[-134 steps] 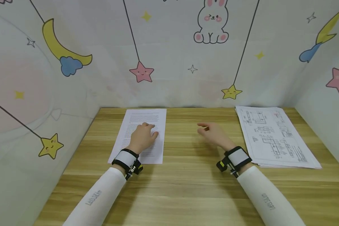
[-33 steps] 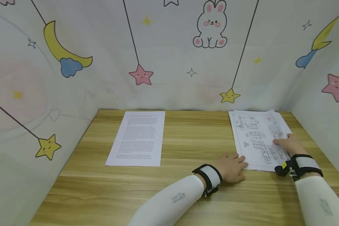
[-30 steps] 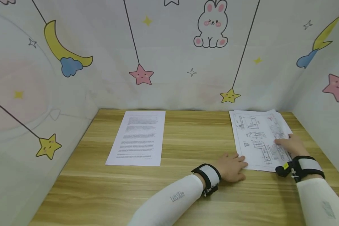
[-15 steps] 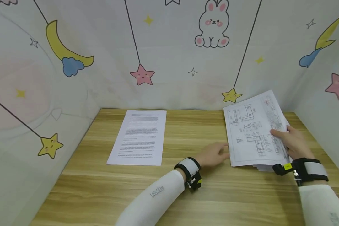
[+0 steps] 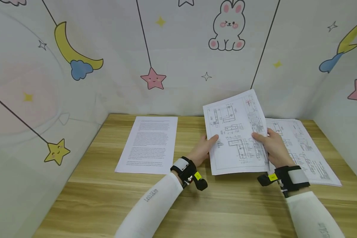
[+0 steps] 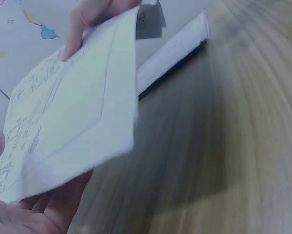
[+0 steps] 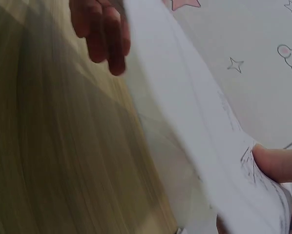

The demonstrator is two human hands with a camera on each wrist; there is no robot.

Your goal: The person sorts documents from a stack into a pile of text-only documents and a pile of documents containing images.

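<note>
Here, "LetsSlim" sleeve [image 5: 151,205], both hands [image 5: 277,150] pinching drawings [image 5: 235,132]

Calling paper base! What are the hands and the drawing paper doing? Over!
Left hand, right hand: both holding drawing paper. Paper tilted, above the table. Text page flat, left. Nothing visibly in the way.

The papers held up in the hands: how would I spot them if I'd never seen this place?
Look at the wooden table below the cartoon wall. Between the typed page and the pile of drawings, the papers, showing line drawings, are gripped by the left hand and right hand. Unlike those two, they are raised and tilted.
</note>
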